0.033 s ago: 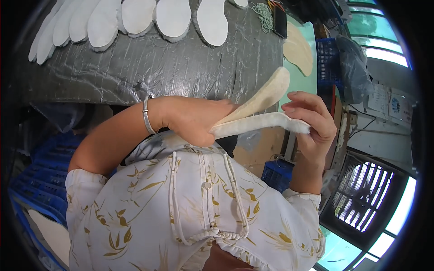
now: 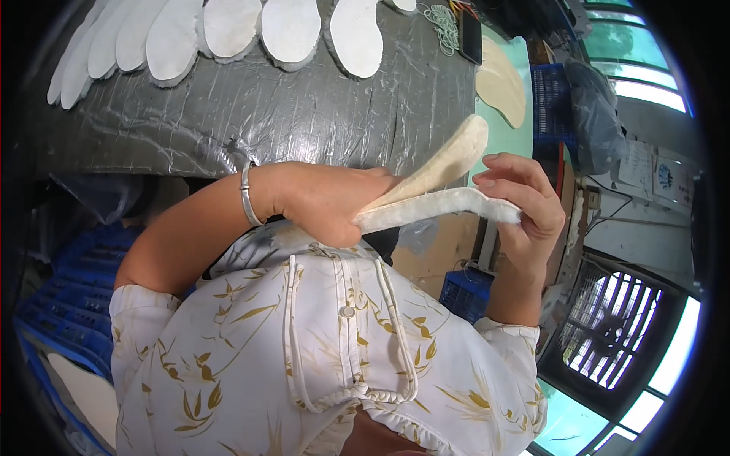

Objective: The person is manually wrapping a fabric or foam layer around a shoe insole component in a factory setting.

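My left hand, with a silver bangle at the wrist, is closed round one end of two pieces that fan apart. The upper one, a cream insole, tilts up and away to the right. Below it runs a white fleecy insole, seen edge-on. At the far end of that fleecy piece, my right hand has curled fingers and seems to pinch its tip between thumb and fingers. Both pieces are held up in front of my body, near the table's front edge.
White fleece-backed insoles lie in a row along the table, which has a plastic-covered top. A phone, a bundle of pale cord and beige insole pieces lie at the right. Blue crates stand at left.
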Available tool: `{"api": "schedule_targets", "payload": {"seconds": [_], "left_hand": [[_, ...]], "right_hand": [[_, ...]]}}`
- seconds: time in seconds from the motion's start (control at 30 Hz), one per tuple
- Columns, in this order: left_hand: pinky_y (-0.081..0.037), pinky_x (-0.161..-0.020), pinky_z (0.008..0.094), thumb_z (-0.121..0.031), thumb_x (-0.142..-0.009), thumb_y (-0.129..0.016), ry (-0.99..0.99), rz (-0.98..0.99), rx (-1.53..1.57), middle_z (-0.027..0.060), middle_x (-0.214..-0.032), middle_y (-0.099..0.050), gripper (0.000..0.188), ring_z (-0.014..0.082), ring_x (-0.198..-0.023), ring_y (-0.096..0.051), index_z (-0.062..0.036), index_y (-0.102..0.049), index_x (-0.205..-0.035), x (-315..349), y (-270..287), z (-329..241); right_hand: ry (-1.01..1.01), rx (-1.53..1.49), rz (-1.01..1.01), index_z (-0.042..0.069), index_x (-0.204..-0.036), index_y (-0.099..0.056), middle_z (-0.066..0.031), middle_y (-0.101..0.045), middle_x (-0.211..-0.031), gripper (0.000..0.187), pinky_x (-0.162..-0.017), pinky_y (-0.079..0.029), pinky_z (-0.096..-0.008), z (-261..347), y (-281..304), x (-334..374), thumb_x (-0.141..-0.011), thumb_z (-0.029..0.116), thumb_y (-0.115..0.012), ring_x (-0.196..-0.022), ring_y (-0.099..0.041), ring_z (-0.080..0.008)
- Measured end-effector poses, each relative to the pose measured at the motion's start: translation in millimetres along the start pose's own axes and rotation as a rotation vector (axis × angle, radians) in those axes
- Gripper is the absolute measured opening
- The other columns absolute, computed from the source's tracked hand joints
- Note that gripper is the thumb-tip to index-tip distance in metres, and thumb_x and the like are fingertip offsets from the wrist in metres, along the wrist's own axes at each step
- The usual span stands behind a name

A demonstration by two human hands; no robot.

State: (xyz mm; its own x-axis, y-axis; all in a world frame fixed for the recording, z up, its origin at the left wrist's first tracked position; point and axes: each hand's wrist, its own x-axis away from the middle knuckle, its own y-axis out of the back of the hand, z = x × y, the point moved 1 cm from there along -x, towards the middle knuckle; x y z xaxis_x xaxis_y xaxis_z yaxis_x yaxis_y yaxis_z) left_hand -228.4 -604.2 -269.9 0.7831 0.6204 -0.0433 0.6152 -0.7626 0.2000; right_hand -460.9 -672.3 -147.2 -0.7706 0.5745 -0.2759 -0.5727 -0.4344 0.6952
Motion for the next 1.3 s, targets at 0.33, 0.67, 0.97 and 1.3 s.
{"api": "schedule_targets", "payload": {"seconds": [0.33, 0.67, 0.97, 1.3], "left_hand": [[-0.049, -0.086, 0.0403, -0.010, -0.072, -0.061, -0.018, 0.006, -0.038, 0.0208, -0.108, -0.051, 0.057, 0.0342, -0.099, -0.059, 0.0082, -0.043, -0.123, -6, 0, -9], [-0.048, -0.088, 0.0433, -0.009, -0.072, -0.059, 0.055, -0.014, -0.046, 0.0175, -0.109, -0.049, 0.060, 0.0360, -0.102, -0.056, 0.0012, -0.044, -0.129, -9, -5, -15], [-0.047, -0.092, 0.0423, -0.002, -0.069, -0.057, 0.022, -0.044, -0.098, 0.0188, -0.112, -0.049, 0.063, 0.0374, -0.106, -0.053, 0.0022, -0.044, -0.130, -10, -4, -22], [-0.043, -0.098, 0.0434, -0.003, -0.068, -0.060, 0.084, -0.135, -0.220, 0.0215, -0.121, -0.049, 0.076, 0.0396, -0.112, -0.049, 0.0037, -0.039, -0.140, -13, -7, -23]], "right_hand": [[0.010, 0.033, -0.019, 0.000, -0.095, -0.075, -0.0145, -0.065, -0.107, 0.024, -0.080, -0.057, -0.0316, -6, 1, 1, -0.073, -0.009, -0.072, -0.092, -0.069, -0.0225], [-0.016, 0.009, -0.047, 0.002, -0.096, -0.076, -0.0112, -0.064, -0.104, 0.029, -0.080, -0.055, -0.0318, -12, 1, 6, -0.070, -0.011, -0.070, -0.093, -0.067, -0.0229], [-0.049, 0.003, -0.039, 0.001, -0.097, -0.076, -0.0095, -0.061, -0.100, 0.029, -0.077, -0.054, -0.0291, -13, 3, 8, -0.072, -0.013, -0.070, -0.088, -0.066, -0.0191], [-0.049, 0.023, -0.058, 0.003, -0.105, -0.076, -0.0087, -0.063, -0.095, 0.040, -0.070, -0.049, -0.0265, -11, 2, 9, -0.069, -0.013, -0.066, -0.083, -0.063, -0.0165]]}}
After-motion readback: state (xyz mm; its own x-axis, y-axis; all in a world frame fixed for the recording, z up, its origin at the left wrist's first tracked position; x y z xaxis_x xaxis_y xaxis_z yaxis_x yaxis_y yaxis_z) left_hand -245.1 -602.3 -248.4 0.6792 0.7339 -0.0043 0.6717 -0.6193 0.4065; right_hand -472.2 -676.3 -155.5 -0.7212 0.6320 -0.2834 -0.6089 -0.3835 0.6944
